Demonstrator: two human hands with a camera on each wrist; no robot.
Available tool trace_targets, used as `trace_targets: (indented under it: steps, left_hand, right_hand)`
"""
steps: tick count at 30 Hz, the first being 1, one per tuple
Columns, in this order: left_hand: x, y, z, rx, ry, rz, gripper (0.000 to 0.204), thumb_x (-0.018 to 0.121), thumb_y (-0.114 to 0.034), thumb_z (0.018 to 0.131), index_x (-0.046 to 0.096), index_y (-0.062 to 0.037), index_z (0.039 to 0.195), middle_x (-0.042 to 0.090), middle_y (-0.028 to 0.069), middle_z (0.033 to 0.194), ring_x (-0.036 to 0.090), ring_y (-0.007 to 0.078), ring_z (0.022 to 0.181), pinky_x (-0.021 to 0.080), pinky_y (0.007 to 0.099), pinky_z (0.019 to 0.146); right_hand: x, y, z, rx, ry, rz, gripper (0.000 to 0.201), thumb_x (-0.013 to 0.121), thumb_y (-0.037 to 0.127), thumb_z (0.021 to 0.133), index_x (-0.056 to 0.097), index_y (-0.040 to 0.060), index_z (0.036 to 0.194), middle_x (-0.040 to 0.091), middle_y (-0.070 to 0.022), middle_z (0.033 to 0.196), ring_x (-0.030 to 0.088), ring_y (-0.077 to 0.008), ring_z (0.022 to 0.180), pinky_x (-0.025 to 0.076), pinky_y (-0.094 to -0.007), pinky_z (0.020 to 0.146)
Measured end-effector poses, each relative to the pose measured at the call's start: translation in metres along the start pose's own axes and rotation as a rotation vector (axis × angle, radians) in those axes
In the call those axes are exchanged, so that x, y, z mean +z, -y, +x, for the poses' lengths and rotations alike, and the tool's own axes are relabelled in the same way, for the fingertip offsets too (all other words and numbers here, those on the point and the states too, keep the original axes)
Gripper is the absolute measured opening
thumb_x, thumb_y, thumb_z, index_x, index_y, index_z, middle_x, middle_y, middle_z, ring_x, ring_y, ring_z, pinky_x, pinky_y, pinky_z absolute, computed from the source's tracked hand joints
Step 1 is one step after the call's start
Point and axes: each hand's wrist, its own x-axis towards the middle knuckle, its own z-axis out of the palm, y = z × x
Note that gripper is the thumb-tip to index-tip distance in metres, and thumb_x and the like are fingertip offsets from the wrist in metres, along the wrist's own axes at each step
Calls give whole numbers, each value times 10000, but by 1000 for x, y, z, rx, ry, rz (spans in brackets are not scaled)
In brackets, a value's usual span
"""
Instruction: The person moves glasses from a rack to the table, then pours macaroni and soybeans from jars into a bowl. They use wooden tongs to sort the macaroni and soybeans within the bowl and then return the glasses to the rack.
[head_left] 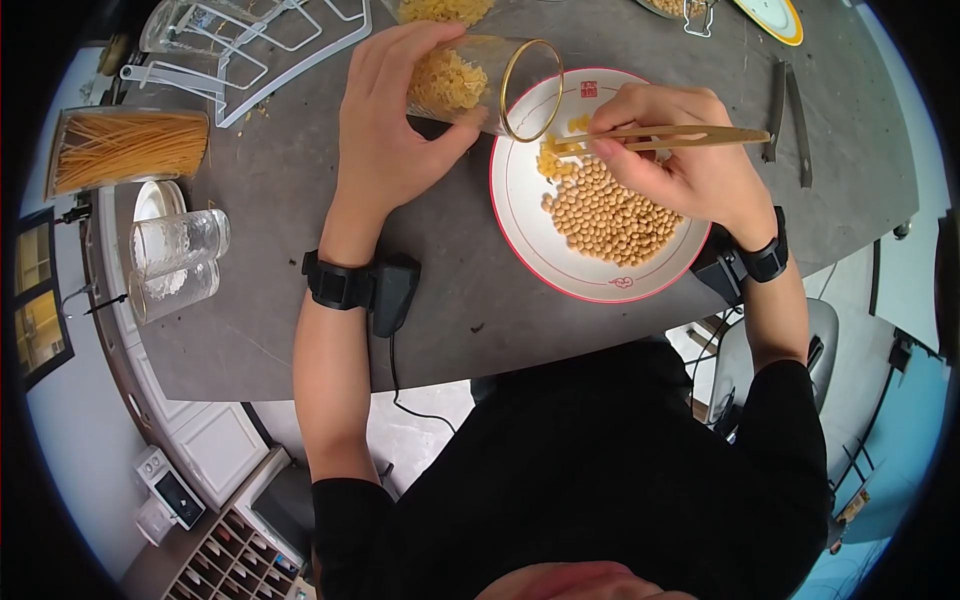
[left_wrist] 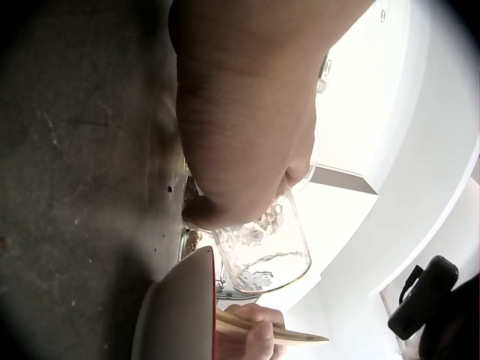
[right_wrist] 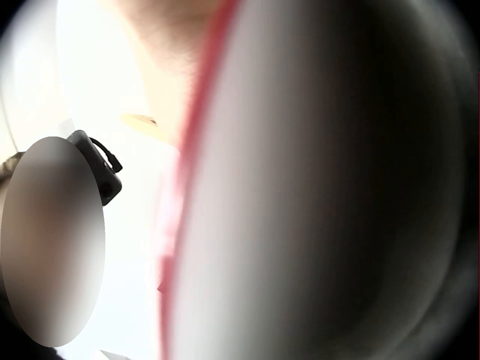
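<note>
My left hand [head_left: 392, 115] grips a glass jar [head_left: 500, 60] with a gold rim, tipped on its side so its mouth overhangs a white bowl [head_left: 525, 215] with a red edge. Curly yellow pasta [head_left: 448, 82] lies inside the jar. Wooden tongs [head_left: 715, 134] are pinched in my right hand [head_left: 690, 160] above the bowl, their tips at a few pasta pieces [head_left: 550, 163] beside a heap of round beige beans [head_left: 615, 215]. In the left wrist view, the jar [left_wrist: 274, 259] slants over the bowl [left_wrist: 180, 307]. The bowl's blurred side [right_wrist: 300, 187] fills much of the right wrist view.
A white wire rack [head_left: 290, 70] stands at the back left. Left of it lie a spaghetti container [head_left: 130, 150] and clear glasses [head_left: 180, 240]. Dark metal tongs [head_left: 790, 120] lie right of the bowl, near a yellow-rimmed plate [head_left: 775, 20]. More pasta [head_left: 445, 10] sits behind the jar.
</note>
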Motion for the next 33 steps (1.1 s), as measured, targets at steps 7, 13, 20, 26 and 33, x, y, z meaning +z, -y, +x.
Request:
trace_targets:
  steps: [7,13,20,26,33]
  left_hand:
    - [0,1,0,14,-11,4,638,835,-111,672,639,-133,1279,659,65,1241,600,305,1149,510,409,963]
    - [0,2,0,17,-11,7,637,834,-114,674,640,-133,1281,659,65,1241,598,303,1155,510,410,969]
    - [-1,1,1,10,-12,4,638,835,-113,670,644,-134,1279,661,64,1238,598,300,1155,514,405,964]
    - [0,2,-1,13,-21,3,628,836,-112,671,647,-133,1269,664,59,1231,600,298,1151,517,403,957]
    - [-3,4,-2,19,40,42,687,887,-168,716,597,-100,1335,641,87,1308,597,291,1214,490,401,1024]
  right_hand:
    - [-10,-6,-1,76,-75,141,132,701,122,947,721,-3,987,702,-31,834,631,-97,649,486,-249,584]
    - [-14,-5,0,192,-188,297,169,701,145,973,719,-23,964,695,-31,800,626,-63,648,457,-227,552]
    - [-15,-5,2,49,-65,-59,190,727,188,944,718,-2,936,645,-34,639,594,-110,521,438,-256,493]
    - [-11,-3,2,100,-33,-73,202,741,206,935,716,7,913,662,-53,677,613,-153,548,463,-275,518]
    - [-11,4,4,13,14,-90,179,767,194,911,719,26,874,687,-49,737,637,-193,590,486,-298,549]
